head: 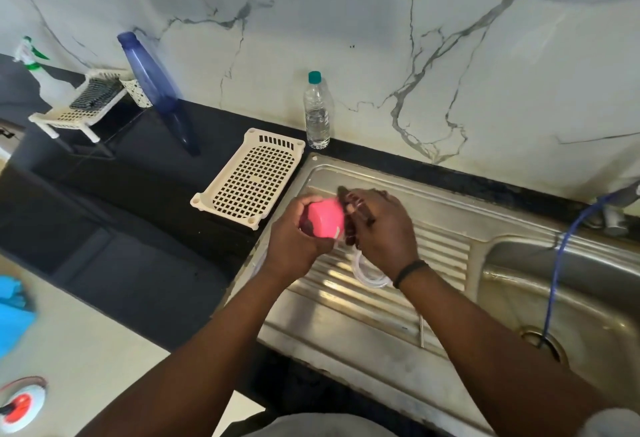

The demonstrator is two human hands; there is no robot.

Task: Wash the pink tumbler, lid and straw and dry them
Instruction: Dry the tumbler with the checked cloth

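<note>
My left hand (294,246) grips the pink tumbler (325,216) on its side above the steel draining board (346,305). At the tumbler's open end, my right hand (384,232) holds a dark scrubber (348,195) with curled fingers. A clear round lid (367,275) lies on the ribbed board, partly hidden under my right wrist. Nearer the front edge of the board lies a thin metal straw (421,331).
The sink basin (571,298) is at the right with a blue hose (554,280) hanging into the drain. A cream perforated tray (252,176) sits on the black counter left of the board. A water bottle (317,114) and blue bottle (152,86) stand by the wall.
</note>
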